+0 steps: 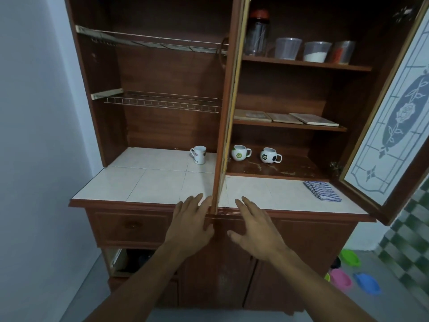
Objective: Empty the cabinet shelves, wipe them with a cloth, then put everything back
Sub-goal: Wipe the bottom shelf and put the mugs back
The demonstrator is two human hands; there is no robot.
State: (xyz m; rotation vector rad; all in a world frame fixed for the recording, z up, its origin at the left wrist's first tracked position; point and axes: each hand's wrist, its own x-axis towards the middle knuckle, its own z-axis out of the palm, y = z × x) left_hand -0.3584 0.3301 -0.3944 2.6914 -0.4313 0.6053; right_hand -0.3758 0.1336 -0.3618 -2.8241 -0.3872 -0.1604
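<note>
A brown wooden cabinet (287, 66) stands open before me. Its top right shelf carries a red-lidded jar (256, 36) and three plastic containers (316, 51). Flat wooden boards (285, 117) lie on the middle shelf. Two round mugs (240, 152) (269, 155) sit on the lowest shelf, and a white mug (199, 154) stands on the tiled counter (144, 182). A folded blue-striped cloth (322, 191) lies on the counter at right. My left hand (191, 223) and my right hand (255, 228) hover with straight fingers at the counter's front edge, holding nothing.
One door (224, 112) stands edge-on between my hands; a glass door (394, 126) with a rose pattern swings out at right. Two wire racks (160, 102) span the left bay. Coloured plastic bowls (352, 275) lie on the floor at right. A white wall is at left.
</note>
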